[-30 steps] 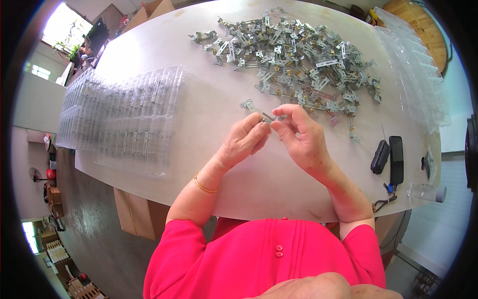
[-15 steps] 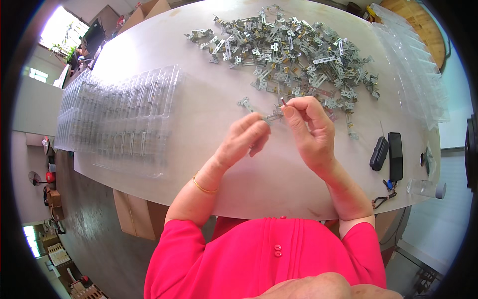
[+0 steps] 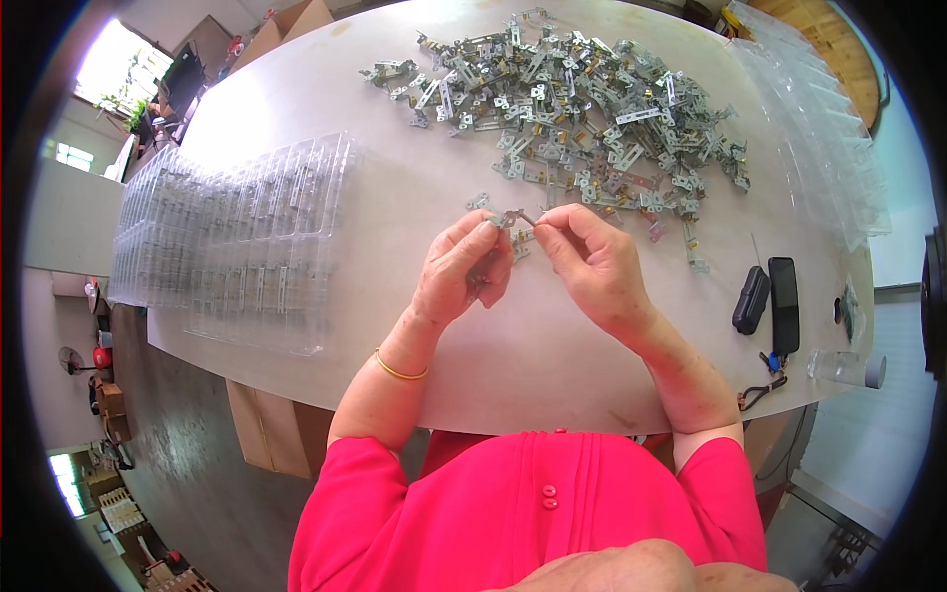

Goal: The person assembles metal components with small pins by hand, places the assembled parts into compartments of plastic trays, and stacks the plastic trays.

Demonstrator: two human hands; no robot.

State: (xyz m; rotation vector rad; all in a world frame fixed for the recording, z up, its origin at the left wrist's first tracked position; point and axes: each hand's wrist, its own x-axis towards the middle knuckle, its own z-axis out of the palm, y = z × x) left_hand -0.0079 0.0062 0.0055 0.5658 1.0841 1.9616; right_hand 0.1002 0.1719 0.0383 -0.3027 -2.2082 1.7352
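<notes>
My left hand (image 3: 461,264) is closed on a small metal bracket (image 3: 505,219), its end sticking out past the thumb and fingertips. More metal shows under the curled fingers of that hand. My right hand (image 3: 597,261) pinches a thin, dark, rod-like piece (image 3: 527,218) between thumb and forefinger. The tip of the rod meets the bracket, or lies very close to it; I cannot tell which. Just beyond my hands, another loose bracket (image 3: 478,201) rests on the table. Behind them spreads a large heap of silvery metal brackets (image 3: 562,94), some with brass-coloured parts.
Stacked clear plastic trays (image 3: 258,247) filled with brackets stand on the left of the pale table (image 3: 473,375). More clear trays (image 3: 804,128) lie far right. Nearer on the right are a black case (image 3: 752,301), a phone (image 3: 783,306), keys (image 3: 772,365) and a clear bottle (image 3: 843,369).
My left hand has turned and picked up a bracket. My right hand has come left and slightly down, bringing the rod to the bracket.
</notes>
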